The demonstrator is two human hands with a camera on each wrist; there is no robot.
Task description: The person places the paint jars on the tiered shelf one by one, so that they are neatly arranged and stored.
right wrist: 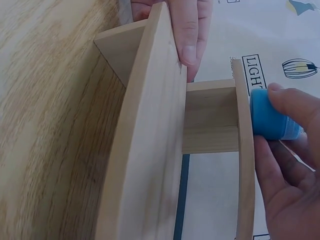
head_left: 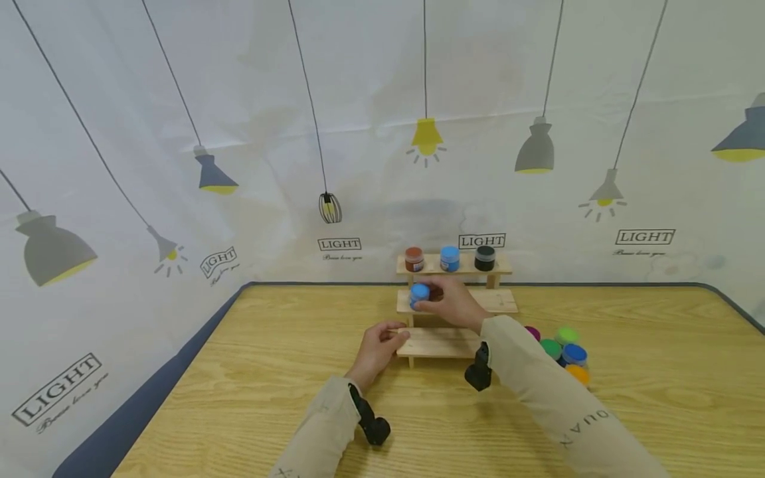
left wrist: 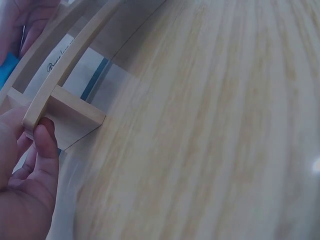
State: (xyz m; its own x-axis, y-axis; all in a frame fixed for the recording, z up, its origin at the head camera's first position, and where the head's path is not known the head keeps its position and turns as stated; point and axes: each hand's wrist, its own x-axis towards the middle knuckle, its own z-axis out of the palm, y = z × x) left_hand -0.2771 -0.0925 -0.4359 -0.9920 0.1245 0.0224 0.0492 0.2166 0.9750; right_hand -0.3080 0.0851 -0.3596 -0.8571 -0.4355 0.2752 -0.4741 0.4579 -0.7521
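Observation:
A three-step wooden rack (head_left: 442, 342) stands near the back edge of the table. My left hand (head_left: 375, 348) grips the left end of its lowest step, thumb on top and fingers underneath, as the left wrist view shows. At the left end of the middle step, my right hand (head_left: 452, 302) holds a small light-blue paint jar (head_left: 420, 296) between thumb and fingers. In the right wrist view this jar (right wrist: 270, 115) is right at the step's surface. On the top step are a red-brown jar (head_left: 414, 259), a blue jar (head_left: 449, 259) and a black jar (head_left: 485, 258).
Several more jars are grouped on the table right of the rack, among them a light green jar (head_left: 566, 336), a green jar (head_left: 550, 349), a dark blue jar (head_left: 574, 355) and an orange jar (head_left: 577, 375). Behind the rack hangs a lamp-printed cloth (head_left: 382, 153).

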